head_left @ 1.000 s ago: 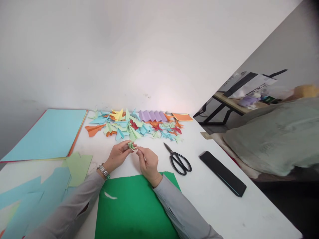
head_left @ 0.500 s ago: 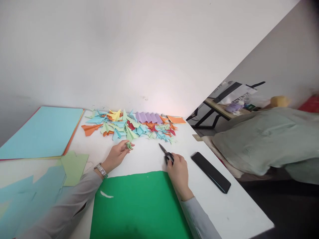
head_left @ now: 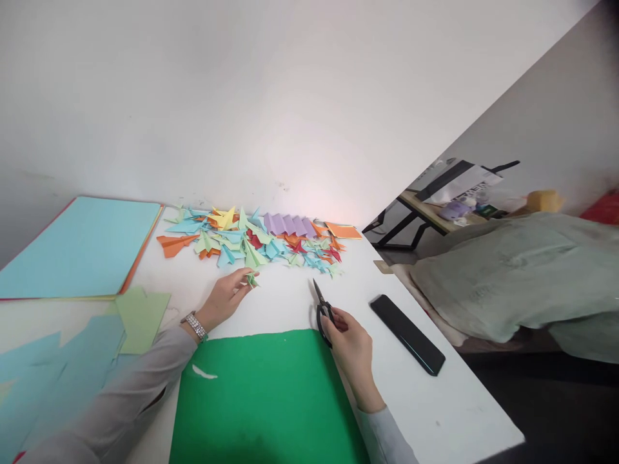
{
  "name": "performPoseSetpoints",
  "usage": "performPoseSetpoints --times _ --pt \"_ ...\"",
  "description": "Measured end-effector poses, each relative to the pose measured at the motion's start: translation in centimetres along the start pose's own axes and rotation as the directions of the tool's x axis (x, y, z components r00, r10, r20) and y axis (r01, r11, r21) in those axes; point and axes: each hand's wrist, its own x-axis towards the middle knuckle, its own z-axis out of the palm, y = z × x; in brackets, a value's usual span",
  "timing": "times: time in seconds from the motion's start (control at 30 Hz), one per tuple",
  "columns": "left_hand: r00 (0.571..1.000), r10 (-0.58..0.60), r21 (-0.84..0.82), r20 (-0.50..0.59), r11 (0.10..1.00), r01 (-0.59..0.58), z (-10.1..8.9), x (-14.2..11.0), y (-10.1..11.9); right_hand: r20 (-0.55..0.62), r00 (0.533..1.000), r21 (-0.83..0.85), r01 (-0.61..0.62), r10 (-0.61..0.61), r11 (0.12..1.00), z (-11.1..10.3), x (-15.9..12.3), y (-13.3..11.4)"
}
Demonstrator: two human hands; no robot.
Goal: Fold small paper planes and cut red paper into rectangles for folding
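Observation:
My left hand pinches a small folded green paper piece just in front of a pile of folded paper shapes. Its exact shape is too small to make out. In my right hand is a pair of black-handled scissors, gripped by the handles, blades pointing away from me. The blades look closed. Below both hands lies a green sheet with a white curved mark on its left part.
Light blue sheets are stacked at the left, with green cut paper and more blue paper nearer. A long black case lies at the right by the table edge. Fabric hangs beyond it.
My right hand has drawn slightly back toward me with the scissors, lifting them and turning the blades more upright. My left hand still holds the green paper piece, which has turned a little.

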Motion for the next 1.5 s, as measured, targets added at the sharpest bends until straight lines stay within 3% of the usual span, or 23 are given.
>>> performPoseSetpoints --times 0.07,0.13,0.17,0.27,0.33,0.37,0.5,0.63,0.73,0.93,1.1,1.5 --pt "1.0 -0.002 0.009 -0.007 1.0 0.002 0.0 0.0 0.3 0.079 0.981 0.324 -0.193 0.176 0.926 -0.4 -1.0 -1.3" --pt "1.0 0.01 0.014 -0.011 1.0 -0.01 0.0 0.0 0.5 0.324 0.915 0.581 -0.393 0.241 0.713 -0.7 -2.3 -3.0" --pt "1.0 0.025 0.024 -0.015 0.999 -0.025 0.0 0.0 0.5 0.447 0.866 0.632 -0.483 0.224 0.606 -0.6 -3.0 -3.8" --pt "0.994 0.105 0.109 -0.041 0.989 -0.1 -0.1 0.0 0.4 0.713 0.698 0.627 -0.674 0.062 0.391 0.2 -5.5 -5.8" --pt "0.988 0.145 0.159 -0.048 0.978 -0.136 -0.2 0.0 0.3 0.799 0.602 0.56 -0.742 -0.003 0.37 1.2 -7.3 -6.5" --pt "0.987 0.153 0.166 -0.044 0.975 -0.144 -0.2 0.1 0.3 0.806 0.591 0.549 -0.741 -0.011 0.387 1.8 -8.1 -6.7" --pt "0.993 0.122 0.14 -0.006 0.983 -0.12 -0.2 0.0 0.2 0.727 0.682 0.634 -0.624 -0.078 0.457 3.5 -9.9 -7.1" --pt "0.997 0.077 0.092 0.032 0.993 -0.079 -0.1 0.0 0.0 0.737 0.654 0.624 -0.562 -0.169 0.543 4.0 -10.2 -7.1" --pt "0.997 0.063 0.068 0.049 0.995 -0.067 0.0 0.0 -0.3 0.753 0.643 0.574 -0.541 -0.137 0.615 4.3 -10.0 -7.1" --pt "0.996 0.051 0.082 0.07 0.995 -0.056 0.0 -0.1 -0.4 0.741 0.668 0.5 -0.487 -0.064 0.716 4.1 -9.5 -8.4" --pt "0.993 0.072 0.099 0.095 0.992 -0.081 0.0 -0.1 -0.2 0.725 0.687 0.485 -0.458 -0.05 0.745 3.7 -9.2 -9.6" --pt "0.977 0.163 0.158 0.139 0.97 -0.185 -0.1 0.0 -0.5 0.717 0.697 0.426 -0.419 -0.017 0.802 3.9 -8.9 -9.8"
